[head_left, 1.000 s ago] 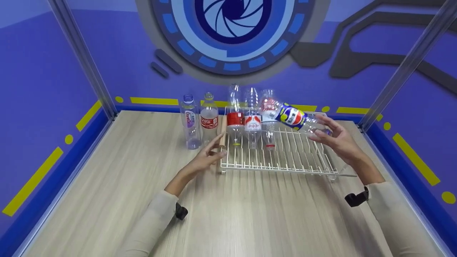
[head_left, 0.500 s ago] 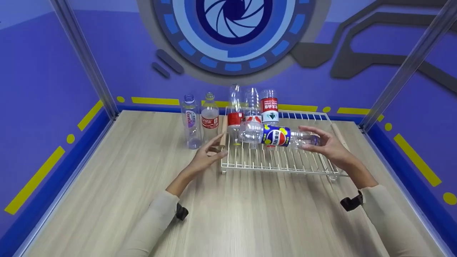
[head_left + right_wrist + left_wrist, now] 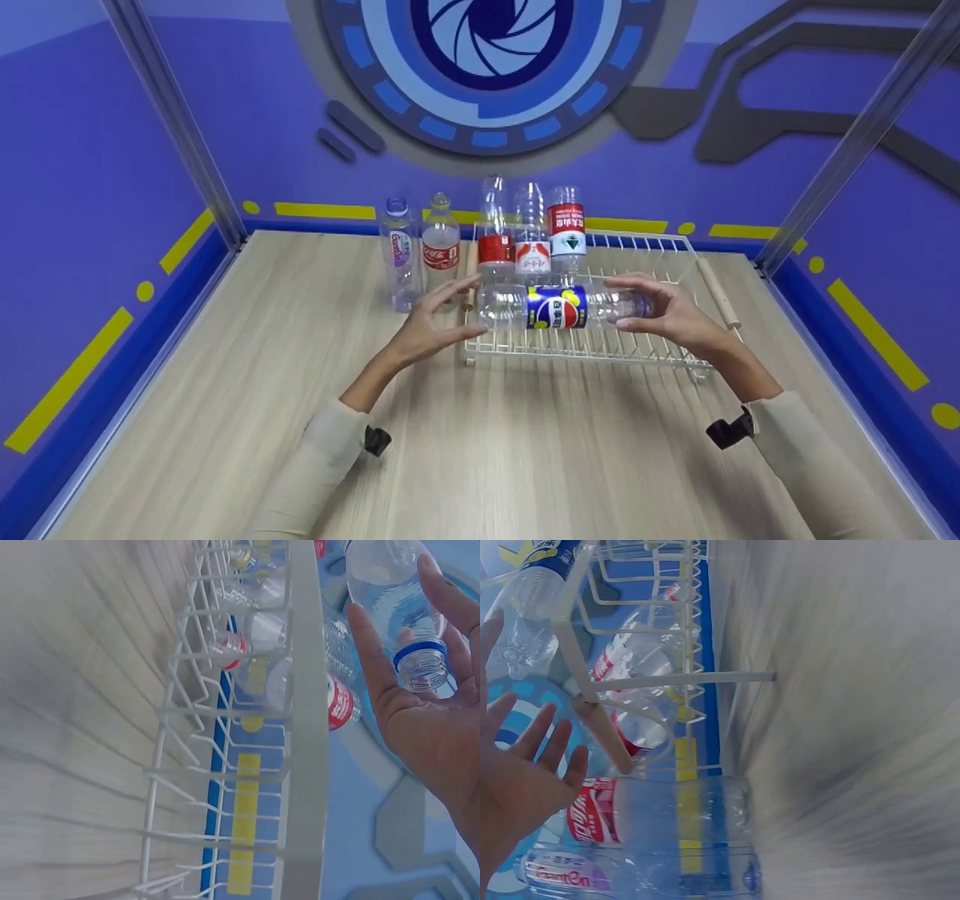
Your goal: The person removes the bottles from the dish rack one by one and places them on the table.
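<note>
My right hand (image 3: 679, 315) grips a clear plastic bottle (image 3: 556, 307) round its neck end. The bottle lies level over the white wire rack (image 3: 592, 356), its blue label with a Pepsi-style logo facing up and its base to the left. Beside that base, my left hand (image 3: 427, 326) has its fingers spread; in the left wrist view a gap shows between its fingers and the bottle (image 3: 532, 607). Three empty bottles stand neck-down in the rack's left part: a red-labelled one (image 3: 495, 249), a white-and-red one (image 3: 533, 257) and a red-and-white one (image 3: 567, 221).
Left of the rack, a Coca-Cola bottle (image 3: 440, 255) and a purple-tinted bottle (image 3: 403, 259) stand upright on the wooden table (image 3: 525, 450). Wooden handles flank the rack, the right one (image 3: 718, 292) fully visible. A blue patterned wall (image 3: 262, 135) rises behind.
The right hand has brought the bottle left and lower, turning it from slanted to level across the rack. My left hand has left the rack's left handle and spread its fingers near the bottle's base.
</note>
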`<state>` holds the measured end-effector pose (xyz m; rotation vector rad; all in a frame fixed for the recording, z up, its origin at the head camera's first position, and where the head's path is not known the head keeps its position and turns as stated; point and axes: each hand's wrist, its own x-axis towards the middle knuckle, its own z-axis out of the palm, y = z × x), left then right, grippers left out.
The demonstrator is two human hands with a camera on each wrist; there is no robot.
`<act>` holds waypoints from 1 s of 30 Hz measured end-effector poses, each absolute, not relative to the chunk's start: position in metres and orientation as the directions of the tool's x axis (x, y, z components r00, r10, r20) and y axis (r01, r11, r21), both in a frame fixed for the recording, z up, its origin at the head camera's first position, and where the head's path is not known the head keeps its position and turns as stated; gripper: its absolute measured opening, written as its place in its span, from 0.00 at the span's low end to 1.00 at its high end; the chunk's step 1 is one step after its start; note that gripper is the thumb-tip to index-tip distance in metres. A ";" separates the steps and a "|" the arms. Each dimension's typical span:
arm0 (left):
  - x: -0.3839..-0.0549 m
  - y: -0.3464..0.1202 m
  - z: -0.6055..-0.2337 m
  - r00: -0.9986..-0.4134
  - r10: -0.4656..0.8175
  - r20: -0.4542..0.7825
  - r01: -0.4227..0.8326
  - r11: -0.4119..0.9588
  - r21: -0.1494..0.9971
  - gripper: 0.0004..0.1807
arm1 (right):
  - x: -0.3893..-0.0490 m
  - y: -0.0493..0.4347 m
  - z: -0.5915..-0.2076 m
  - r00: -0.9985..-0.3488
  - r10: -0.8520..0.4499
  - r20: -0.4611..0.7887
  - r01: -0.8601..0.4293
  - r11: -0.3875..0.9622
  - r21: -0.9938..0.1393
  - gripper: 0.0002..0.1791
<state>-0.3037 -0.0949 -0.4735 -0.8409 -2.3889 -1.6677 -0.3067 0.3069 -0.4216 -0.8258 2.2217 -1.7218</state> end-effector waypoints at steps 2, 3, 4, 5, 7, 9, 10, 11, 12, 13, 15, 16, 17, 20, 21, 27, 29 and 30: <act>-0.300 -0.093 -0.468 -0.822 0.429 0.374 0.508 0.259 0.821 0.42 | -0.305 0.304 -0.420 -0.797 -0.570 0.198 -0.321 0.123 -0.939 0.36; -0.298 -0.092 -0.466 -0.813 0.450 0.369 0.516 0.264 0.815 0.42 | -0.304 0.303 -0.419 -0.786 -0.582 0.211 -0.329 0.104 -0.938 0.36; -0.297 -0.091 -0.464 -0.804 0.468 0.366 0.525 0.272 0.806 0.41 | -0.303 0.302 -0.419 -0.777 -0.588 0.224 -0.342 0.096 -0.935 0.35; -0.295 -0.090 -0.462 -0.797 0.483 0.363 0.532 0.277 0.800 0.41 | -0.303 0.302 -0.418 -0.771 -0.593 0.233 -0.351 0.091 -0.932 0.35; -0.292 -0.088 -0.459 -0.783 0.508 0.357 0.543 0.281 0.791 0.41 | -0.301 0.300 -0.417 -0.763 -0.600 0.242 -0.367 0.094 -0.925 0.35; -0.290 -0.087 -0.456 -0.770 0.531 0.354 0.556 0.284 0.782 0.40 | -0.300 0.299 -0.416 -0.759 -0.604 0.244 -0.384 0.112 -0.917 0.35; -0.289 -0.086 -0.454 -0.764 0.540 0.352 0.562 0.290 0.775 0.40 | -0.299 0.299 -0.415 -0.757 -0.605 0.247 -0.394 0.121 -0.911 0.35; -0.288 -0.086 -0.453 -0.760 0.549 0.348 0.566 0.297 0.769 0.40 | -0.299 0.298 -0.415 -0.753 -0.609 0.248 -0.402 0.127 -0.907 0.34; -0.287 -0.086 -0.451 -0.756 0.557 0.344 0.571 0.305 0.763 0.40 | -0.299 0.298 -0.415 -0.748 -0.614 0.250 -0.405 0.124 -0.906 0.34; -0.286 -0.085 -0.450 -0.752 0.564 0.342 0.576 0.310 0.756 0.40 | -0.298 0.298 -0.415 -0.744 -0.619 0.253 -0.404 0.115 -0.908 0.33; -0.284 -0.084 -0.448 -0.751 0.572 0.330 0.577 0.325 0.749 0.39 | -0.297 0.298 -0.414 -0.737 -0.623 0.260 -0.401 0.093 -0.912 0.33; -0.283 -0.084 -0.447 -0.751 0.575 0.325 0.576 0.332 0.747 0.39 | -0.297 0.297 -0.413 -0.737 -0.623 0.264 -0.399 0.086 -0.913 0.32; -0.282 -0.084 -0.446 -0.753 0.576 0.318 0.574 0.338 0.746 0.39 | -0.297 0.297 -0.413 -0.739 -0.619 0.266 -0.397 0.081 -0.914 0.32; -0.279 -0.082 -0.444 -0.754 0.573 0.321 0.578 0.345 0.740 0.39 | -0.295 0.295 -0.411 -0.758 -0.597 0.264 -0.382 0.078 -0.921 0.34; -0.278 -0.081 -0.444 -0.753 0.570 0.328 0.582 0.344 0.737 0.39 | -0.294 0.295 -0.410 -0.765 -0.590 0.259 -0.380 0.088 -0.921 0.34; -0.278 -0.081 -0.446 -0.740 0.541 0.399 0.630 0.352 0.692 0.36 | -0.294 0.296 -0.408 -0.781 -0.575 0.243 -0.367 0.109 -0.924 0.38; -0.278 -0.082 -0.446 -0.734 0.537 0.417 0.645 0.356 0.676 0.36 | -0.295 0.299 -0.408 -0.788 -0.564 0.248 -0.362 0.099 -0.927 0.38; -0.278 -0.083 -0.447 -0.731 0.536 0.423 0.649 0.354 0.673 0.36 | -0.296 0.301 -0.408 -0.794 -0.555 0.250 -0.358 0.094 -0.929 0.38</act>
